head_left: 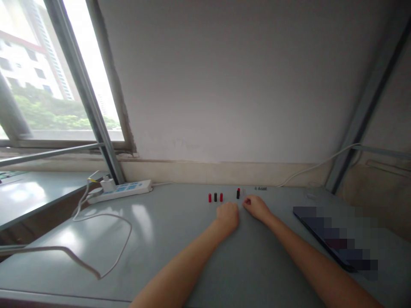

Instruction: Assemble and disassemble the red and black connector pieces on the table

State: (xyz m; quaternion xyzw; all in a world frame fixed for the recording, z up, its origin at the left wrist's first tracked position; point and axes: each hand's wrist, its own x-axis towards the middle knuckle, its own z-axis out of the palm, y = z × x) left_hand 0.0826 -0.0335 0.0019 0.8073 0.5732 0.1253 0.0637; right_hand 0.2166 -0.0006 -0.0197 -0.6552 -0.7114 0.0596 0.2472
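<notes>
My left hand rests on the grey tabletop as a closed fist, its back toward me; whatever is inside the fingers is hidden. Just to its right, my right hand is curled with thumb and fingertips together, and any small thing in that pinch is too small to make out. Beyond the left hand stand a red cylinder, a black cylinder and a second red cylinder in a row. A black cylinder with a red top stands upright behind the gap between the hands.
Several small dark pieces lie near the wall. A white power strip with a plug and looping cable occupies the left side. A dark flat object, partly pixelated, lies at right. Metal posts rise at both table corners.
</notes>
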